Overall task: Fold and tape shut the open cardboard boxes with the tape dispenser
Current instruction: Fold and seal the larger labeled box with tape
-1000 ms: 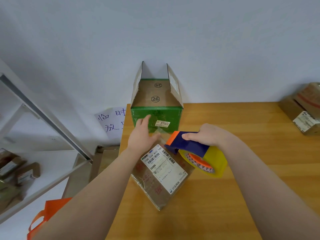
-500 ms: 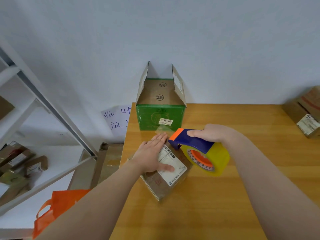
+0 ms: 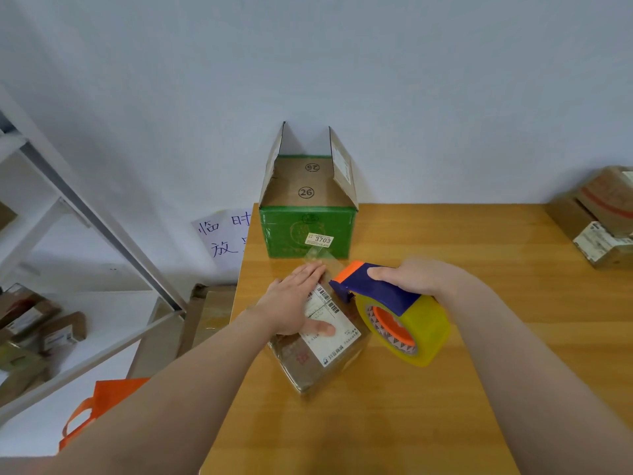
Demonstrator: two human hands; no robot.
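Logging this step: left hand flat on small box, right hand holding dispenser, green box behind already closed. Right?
No: the head view shows the green box open, flaps upright. The left hand is flat on the small box; the right hand holds the dispenser.

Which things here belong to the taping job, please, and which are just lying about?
For the job: tape dispenser, small brown box under the left hand, open green box.
Lying about: orange bag, handwritten paper sign, shelf parcels, taped boxes at far right.
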